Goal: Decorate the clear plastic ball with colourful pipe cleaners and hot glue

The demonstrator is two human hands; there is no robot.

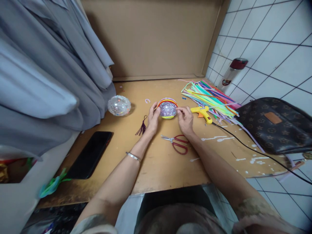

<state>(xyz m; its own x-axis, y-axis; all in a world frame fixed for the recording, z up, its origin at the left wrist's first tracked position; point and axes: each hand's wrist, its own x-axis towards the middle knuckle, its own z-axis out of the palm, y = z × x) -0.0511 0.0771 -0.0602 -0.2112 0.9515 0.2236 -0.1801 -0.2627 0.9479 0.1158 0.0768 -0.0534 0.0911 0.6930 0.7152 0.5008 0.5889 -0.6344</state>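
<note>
1. Centrally, above the table (156,177): one banded ball (167,111), gripped at its left side by curled fingers of the left hand (153,119).
2. Fingers of the right hand (185,120) closed at its right edge; cannot tell what lies between the fingertips.
3. Farther left, one clear ball (119,105); nearer, one tassel (141,127) and one black phone (89,155).
4. Just nearer than the hands, one pair of scissors (173,140); bare wood from there to the front edge.
5. Rightward, one yellow glue gun (207,117), pipe cleaners (207,96) too many to count, one bag (287,125) by the right edge.
</note>
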